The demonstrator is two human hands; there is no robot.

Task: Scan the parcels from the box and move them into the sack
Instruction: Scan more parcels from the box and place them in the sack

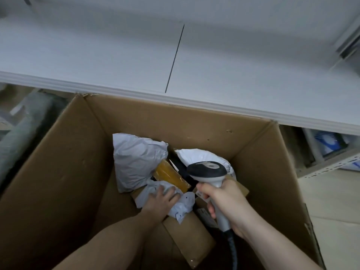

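Parcels lie heaped at the bottom of the cardboard box point(81, 164), which stands under the edge of the white tabletop point(116, 55); my left hand point(159, 199) is deep inside it, fingers spread and pressing down on a crumpled grey poly mailer point(175, 203), and I cannot tell whether they have closed round it yet; my right hand point(224, 203) is clenched round the handle of the scanner point(208, 170), whose head hangs above the pile at about one o'clock from the left hand. The mailer looks soft, light and slack, so I judge it will sag and slide unless I bunch a fold of the plastic in my fist; its skin seems slippery, and its label is not in sight, so it may need turning before the scanner can read it. A bigger grey mailer point(136, 160) lies at eleven o'clock from my left hand; a yellow taped parcel point(169, 176) sits at twelve, just beside my fingertips; a white padded mailer point(202, 156) lies partly under the scanner head; a flat brown carton point(187, 230) lies beneath the crumpled mailer, towards five o'clock, and looks stiff enough to take by an edge. No sack shows in this view.
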